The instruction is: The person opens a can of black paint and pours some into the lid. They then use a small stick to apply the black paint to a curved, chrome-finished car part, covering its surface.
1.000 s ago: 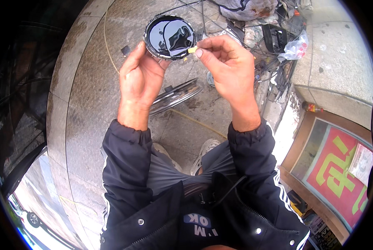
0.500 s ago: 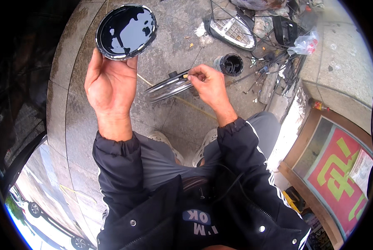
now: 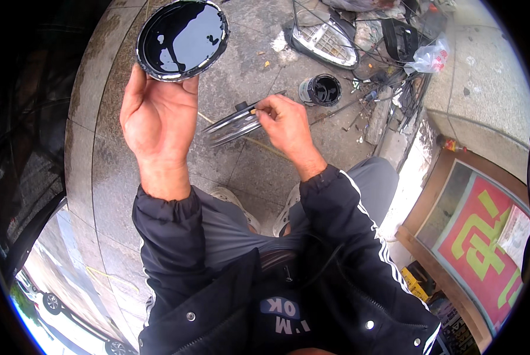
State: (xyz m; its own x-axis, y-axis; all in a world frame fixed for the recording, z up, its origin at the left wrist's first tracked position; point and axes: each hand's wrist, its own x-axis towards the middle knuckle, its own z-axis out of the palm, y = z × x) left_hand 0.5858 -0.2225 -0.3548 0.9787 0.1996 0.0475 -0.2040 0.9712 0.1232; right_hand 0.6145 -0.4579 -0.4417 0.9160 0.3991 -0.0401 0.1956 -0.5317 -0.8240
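In my left hand (image 3: 158, 118) I hold up a round lid (image 3: 182, 40) pooled with glossy black paint, gripping it from beneath. My right hand (image 3: 283, 127) pinches a small yellowish piece (image 3: 253, 112), its exact shape partly hidden, at the upper edge of a thin metal wheel rim (image 3: 229, 132). The rim lies low in front of me, with a dark block on it. Right of the rim, an open can (image 3: 325, 90) with black paint inside stands on the paving.
Beyond the can lie a grille-like part (image 3: 327, 44), tangled cables, rags, a dark bracket and a plastic bag (image 3: 428, 58). A concrete step (image 3: 478, 94) and a wooden-framed red sign (image 3: 463, 231) are at my right. A yellow hose or cord crosses the paving (image 3: 259, 147). Cars show at lower left.
My left hand has carried the lid up and leftward. My right hand has left the lid and moved down to the rim with the yellowish piece, shifting slightly leftward since half a second ago.
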